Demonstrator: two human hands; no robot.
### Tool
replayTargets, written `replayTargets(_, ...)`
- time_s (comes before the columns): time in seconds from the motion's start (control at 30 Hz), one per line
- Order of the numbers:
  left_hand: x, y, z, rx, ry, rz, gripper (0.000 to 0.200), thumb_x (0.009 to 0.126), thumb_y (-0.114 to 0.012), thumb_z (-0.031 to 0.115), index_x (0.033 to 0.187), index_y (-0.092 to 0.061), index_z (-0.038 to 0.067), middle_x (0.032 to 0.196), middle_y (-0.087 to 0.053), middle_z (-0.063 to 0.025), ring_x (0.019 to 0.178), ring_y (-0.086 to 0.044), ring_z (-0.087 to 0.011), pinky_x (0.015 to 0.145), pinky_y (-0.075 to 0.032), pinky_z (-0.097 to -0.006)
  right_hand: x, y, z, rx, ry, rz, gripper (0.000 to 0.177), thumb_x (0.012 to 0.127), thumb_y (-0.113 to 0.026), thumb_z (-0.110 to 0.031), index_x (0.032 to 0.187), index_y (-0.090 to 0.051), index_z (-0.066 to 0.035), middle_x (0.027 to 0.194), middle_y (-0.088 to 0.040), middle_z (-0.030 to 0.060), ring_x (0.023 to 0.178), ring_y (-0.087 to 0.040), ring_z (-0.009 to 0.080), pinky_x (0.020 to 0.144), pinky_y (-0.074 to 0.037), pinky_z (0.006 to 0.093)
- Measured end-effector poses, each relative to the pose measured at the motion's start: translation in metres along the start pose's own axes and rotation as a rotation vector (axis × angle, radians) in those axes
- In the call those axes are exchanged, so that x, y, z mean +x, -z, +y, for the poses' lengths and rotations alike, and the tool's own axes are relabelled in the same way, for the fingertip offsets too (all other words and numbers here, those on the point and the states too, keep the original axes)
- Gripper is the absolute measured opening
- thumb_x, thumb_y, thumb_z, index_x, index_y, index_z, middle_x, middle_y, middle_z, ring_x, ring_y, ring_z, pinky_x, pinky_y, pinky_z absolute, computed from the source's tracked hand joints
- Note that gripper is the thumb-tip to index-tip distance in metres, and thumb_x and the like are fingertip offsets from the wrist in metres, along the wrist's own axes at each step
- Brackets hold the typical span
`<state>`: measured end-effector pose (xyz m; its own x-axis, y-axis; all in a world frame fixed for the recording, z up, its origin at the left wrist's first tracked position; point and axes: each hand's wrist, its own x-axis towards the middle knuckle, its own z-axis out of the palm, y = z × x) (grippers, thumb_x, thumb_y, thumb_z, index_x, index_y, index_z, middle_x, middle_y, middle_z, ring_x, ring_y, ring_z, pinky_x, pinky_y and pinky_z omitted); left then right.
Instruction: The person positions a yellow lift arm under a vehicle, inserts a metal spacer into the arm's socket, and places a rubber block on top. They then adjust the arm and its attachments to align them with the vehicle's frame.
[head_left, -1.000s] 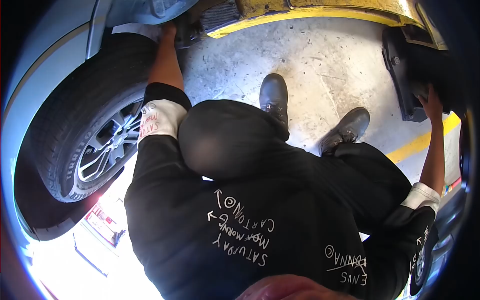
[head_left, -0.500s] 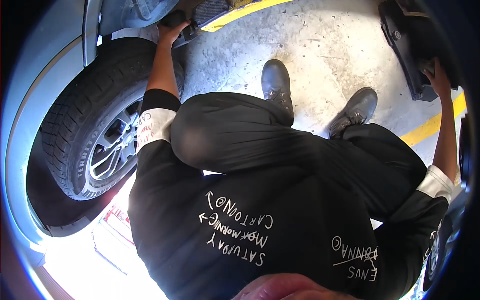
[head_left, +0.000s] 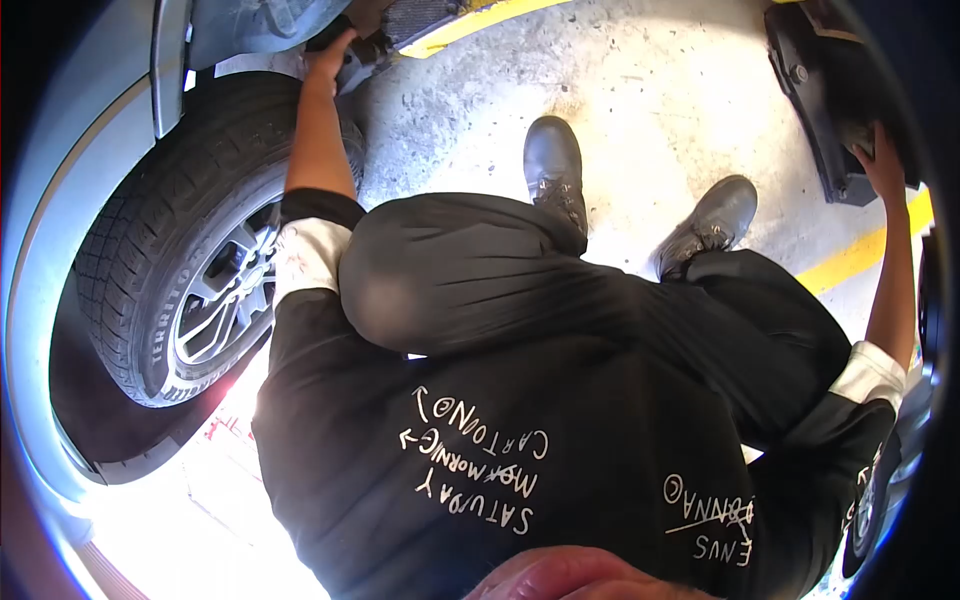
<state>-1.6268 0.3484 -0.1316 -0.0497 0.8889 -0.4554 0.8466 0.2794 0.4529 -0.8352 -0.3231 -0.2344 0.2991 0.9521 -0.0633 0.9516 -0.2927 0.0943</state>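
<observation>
In the head view my left hand (head_left: 328, 62) is at the upper left, beside the car's lower side. Its fingers are closed round a dark, block-like part (head_left: 358, 62) at the end of a black-and-yellow arm (head_left: 430, 35). Part of the grip is hidden behind the hand. At the upper right, my right hand (head_left: 882, 165) rests against a black metal assembly (head_left: 815, 110) with bolts on it. Thumb and fingers are spread apart there, and deep shadow covers the fingertips.
The car's wheel (head_left: 225, 290) and tire hang close to my left arm, under the pale body panel (head_left: 85, 170). My boots (head_left: 553, 165) stand on the stained concrete floor (head_left: 650, 90). A yellow strip (head_left: 850, 255) crosses the floor at right. Glare washes out the lower left.
My left hand and the dark part have shifted slightly to the left and up. The wheel sits a little further left in view. My right hand stays on the black metal.
</observation>
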Motion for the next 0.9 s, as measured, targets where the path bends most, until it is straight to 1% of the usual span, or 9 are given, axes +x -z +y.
replayTargets(0.13,0.0,-0.008,0.002,0.085,-0.282,0.117,0.107,0.061,-0.092,0.048,0.141,-0.05,-0.008,0.136,-0.061,-0.0184,0.123,-0.06,-0.0268,0.106,-0.046,-0.0424,-0.01,0.009,-0.003,-0.009,-0.151,-0.212,0.071,0.096,-0.065,-0.045,0.153,-0.038,-0.012,0.138,-0.06,0.0208,0.124,-0.059,0.0413,0.103,-0.048,0.0454)
replayTargets(0.23,0.029,0.001,-0.009,-0.266,0.059,-0.089,0.1,0.061,-0.093,0.049,0.132,-0.058,-0.011,0.124,-0.067,-0.0167,0.113,-0.065,-0.027,0.098,-0.051,-0.0451,-0.007,0.003,0.007,0.022,-0.089,-0.27,0.071,0.096,-0.065,-0.046,0.152,-0.039,-0.012,0.138,-0.06,0.021,0.124,-0.059,0.0412,0.103,-0.048,0.0456)
replayTargets(0.33,0.007,-0.004,-0.001,-0.111,0.138,0.059,0.1,0.06,-0.093,0.05,0.132,-0.057,-0.01,0.124,-0.066,-0.0182,0.113,-0.066,-0.0286,0.097,-0.052,-0.0456,0.003,0.009,0.006,0.004,-0.074,-0.274,0.069,0.097,-0.063,-0.048,0.151,-0.04,-0.013,0.138,-0.06,0.0213,0.124,-0.06,0.0413,0.103,-0.048,0.0459)
replayTargets(0.43,-0.001,-0.018,0.002,0.151,-0.346,0.282,0.102,0.061,-0.092,0.051,0.135,-0.056,-0.01,0.125,-0.065,-0.0207,0.108,-0.068,-0.0308,0.095,-0.053,-0.0459,-0.009,0.011,0.004,0.002,-0.128,-0.262,0.067,0.098,-0.062,-0.049,0.15,-0.041,-0.014,0.138,-0.059,0.0216,0.125,-0.059,0.0411,0.104,-0.048,0.0458)
replayTargets(0.53,-0.022,0.001,0.028,-0.207,0.174,-0.124,0.11,0.062,-0.089,0.056,0.144,-0.049,-0.006,0.143,-0.055,-0.0211,0.128,-0.056,-0.0285,0.107,-0.045,-0.0442,-0.008,0.006,0.01,-0.01,-0.078,-0.293,0.066,0.098,-0.061,-0.048,0.15,-0.041,-0.014,0.139,-0.059,0.022,0.127,-0.058,0.041,0.106,-0.047,0.0453)
replayTargets(0.57,-0.071,0.003,0.069,-0.158,0.214,-0.157,0.111,0.062,-0.089,0.054,0.145,-0.048,-0.007,0.143,-0.056,-0.0192,0.128,-0.056,-0.0283,0.109,-0.043,-0.0428,-0.004,0.006,0.011,-0.017,-0.064,-0.301,0.066,0.098,-0.061,-0.048,0.15,-0.041,-0.014,0.139,-0.058,0.0222,0.127,-0.058,0.041,0.107,-0.046,0.0449)
replayTargets(0.67,0.021,-0.013,-0.021,-0.049,-0.129,0.303,0.103,0.061,-0.091,0.051,0.14,-0.055,-0.006,0.14,-0.058,-0.0188,0.127,-0.057,-0.027,0.107,-0.044,-0.0425,-0.001,-0.004,0.014,0.025,-0.046,-0.169,0.067,0.098,-0.062,-0.048,0.15,-0.041,-0.013,0.139,-0.058,0.0226,0.128,-0.057,0.0421,0.107,-0.046,0.0453)
replayTargets(0.77,-0.046,-0.011,0.019,-0.175,-0.227,-0.045,0.098,0.064,-0.089,0.052,0.138,-0.058,-0.004,0.142,-0.057,-0.0177,0.13,-0.055,-0.0261,0.109,-0.044,-0.0431,-0.018,0.008,0.011,0.073,-0.104,-0.178,0.066,0.097,-0.063,-0.048,0.148,-0.041,-0.012,0.138,-0.058,0.023,0.128,-0.056,0.0424,0.106,-0.045,0.0451)
replayTargets(0.9,0.023,0.003,0.006,-0.25,0.228,-0.203,0.095,0.064,-0.09,0.049,0.136,-0.058,-0.005,0.136,-0.063,-0.0159,0.125,-0.06,-0.027,0.105,-0.047,-0.0418,-0.003,0.012,-0.007,0.126,-0.142,-0.303,0.064,0.097,-0.065,-0.046,0.146,-0.044,-0.009,0.136,-0.06,0.0223,0.127,-0.056,0.0422,0.104,-0.046,0.0437)
